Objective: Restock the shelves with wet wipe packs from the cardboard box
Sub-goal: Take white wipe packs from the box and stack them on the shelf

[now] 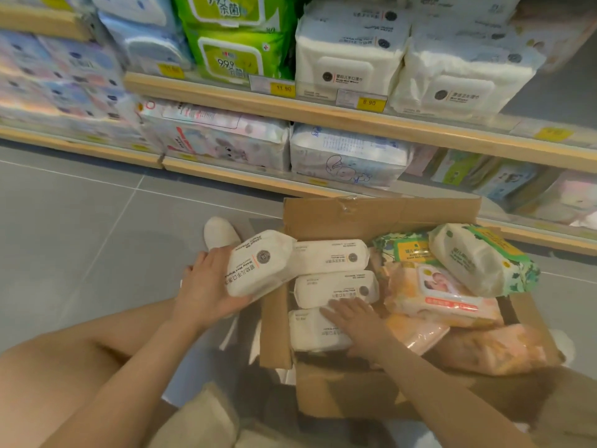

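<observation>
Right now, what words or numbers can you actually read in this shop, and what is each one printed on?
"11.90": yellow price tag on the upper shelf edge.
"8.90": second yellow price tag, under the white packs.
"999": green wipe pack on the shelf, with Chinese characters below it.
Print on the white pack held in the left hand, the packs in the cardboard box and the other tags: too small or blurred.

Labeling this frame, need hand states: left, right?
Left hand: holding a white wipe pack beside the cardboard box.
Right hand: open, fingers flat on white packs in the box.
</observation>
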A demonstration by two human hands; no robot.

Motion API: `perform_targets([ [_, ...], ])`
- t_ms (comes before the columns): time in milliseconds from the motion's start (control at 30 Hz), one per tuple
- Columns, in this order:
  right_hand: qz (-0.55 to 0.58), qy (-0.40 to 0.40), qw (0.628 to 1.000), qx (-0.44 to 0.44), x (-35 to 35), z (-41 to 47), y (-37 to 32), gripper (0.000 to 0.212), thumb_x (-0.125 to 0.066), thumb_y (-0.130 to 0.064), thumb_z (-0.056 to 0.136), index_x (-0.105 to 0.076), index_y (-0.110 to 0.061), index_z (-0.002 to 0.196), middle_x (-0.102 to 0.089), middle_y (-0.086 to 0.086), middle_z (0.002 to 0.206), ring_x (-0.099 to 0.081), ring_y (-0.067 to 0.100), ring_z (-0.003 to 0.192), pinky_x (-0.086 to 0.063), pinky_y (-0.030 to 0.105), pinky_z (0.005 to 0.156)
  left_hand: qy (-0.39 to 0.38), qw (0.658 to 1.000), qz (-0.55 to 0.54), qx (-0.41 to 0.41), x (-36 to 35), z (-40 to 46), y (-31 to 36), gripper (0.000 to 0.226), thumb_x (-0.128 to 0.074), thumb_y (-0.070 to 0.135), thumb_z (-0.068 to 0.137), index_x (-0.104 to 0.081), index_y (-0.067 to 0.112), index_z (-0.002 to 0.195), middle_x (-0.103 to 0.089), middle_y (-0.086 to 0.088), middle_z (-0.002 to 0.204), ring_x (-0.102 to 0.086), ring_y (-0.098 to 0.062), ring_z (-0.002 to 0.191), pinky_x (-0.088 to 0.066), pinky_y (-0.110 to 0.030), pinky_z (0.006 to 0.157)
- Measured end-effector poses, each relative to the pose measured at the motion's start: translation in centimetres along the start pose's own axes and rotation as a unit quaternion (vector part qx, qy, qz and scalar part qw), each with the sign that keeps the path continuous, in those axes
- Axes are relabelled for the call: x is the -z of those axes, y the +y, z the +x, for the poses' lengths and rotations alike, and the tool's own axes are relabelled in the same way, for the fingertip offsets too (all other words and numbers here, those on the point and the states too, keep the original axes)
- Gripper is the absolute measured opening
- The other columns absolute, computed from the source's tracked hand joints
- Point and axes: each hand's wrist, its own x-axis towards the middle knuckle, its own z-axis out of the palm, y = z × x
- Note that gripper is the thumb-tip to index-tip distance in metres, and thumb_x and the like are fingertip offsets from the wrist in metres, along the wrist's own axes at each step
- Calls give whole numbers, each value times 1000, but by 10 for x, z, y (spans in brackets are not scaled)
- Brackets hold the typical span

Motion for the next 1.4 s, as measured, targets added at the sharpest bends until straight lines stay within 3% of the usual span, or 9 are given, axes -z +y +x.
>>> perform_targets([
  [200,3,19,1000,-4,5,9,-4,79,-59,-15,84,-14,-24,149,-24,7,150,-25,29,133,-19,40,113,-16,1000,-1,14,0,10,-3,91,-51,63,45,-43,19,124,-54,-1,111,-42,-24,97,-34,-38,75],
  [367,-8,13,1000,1,33,4,-7,80,-63,-16,84,-17,-23,149,-27,9,146,-30,30,127,-25,40,109,0,1000,-4,3,12,15,5,88,-52,60,45,-44,19,123,-54,1,112,-43,-23,101,-32,-38,76],
  [500,-14,22,1000,15,56,-10,-10,77,-62,-23,85,-18,-22,148,-32,9,142,-32,28,124,-28,40,106,11,999,25,-45,27,21,14,80,-66,51,49,-50,14,118,-55,-1,109,-46,-26,102,-30,-37,74],
  [633,-32,42,998,26,85,-32,-13,80,-64,-23,83,-18,-23,148,-33,8,140,-33,27,122,-32,39,104,17,998,42,-36,53,29,28,78,-75,47,55,-43,23,122,-52,6,114,-41,-19,107,-25,-34,77],
  [867,-87,149,985,-7,166,-70,11,82,-65,-22,80,-19,-22,149,-38,7,132,-37,27,111,-36,37,95,99,991,46,-75,101,40,52,83,-68,51,49,-45,21,123,-54,3,114,-41,-21,104,-26,-36,74],
  [967,-88,207,974,-35,207,-87,32,81,-66,-26,79,-23,-23,148,-39,7,132,-36,28,116,-38,38,98,121,989,51,-68,122,53,57,84,-76,47,51,-44,23,125,-53,3,117,-41,-22,108,-28,-37,75],
  [1100,-115,260,956,-66,265,-107,61,82,-67,-25,79,-23,-23,148,-36,5,138,-35,26,120,-33,35,98,166,982,45,-82,147,79,61,87,-72,49,47,-46,21,125,-55,1,118,-43,-25,107,-38,-42,81],
  [1233,-143,318,932,-94,328,-113,84,80,-68,-27,80,-26,-22,147,-37,8,139,-37,28,116,-34,36,98,212,975,24,-65,169,114,76,83,-82,38,50,-48,20,123,-55,-4,116,-43,-27,109,-33,-43,83],
  [1400,-121,387,909,-101,400,-84,99,80,-71,-22,79,-28,-19,147,-37,12,136,-36,30,111,-33,37,94,240,968,7,-71,182,161,85,83,-82,40,51,-46,21,123,-54,-3,115,-40,-26,107,-30,-40,79],
])
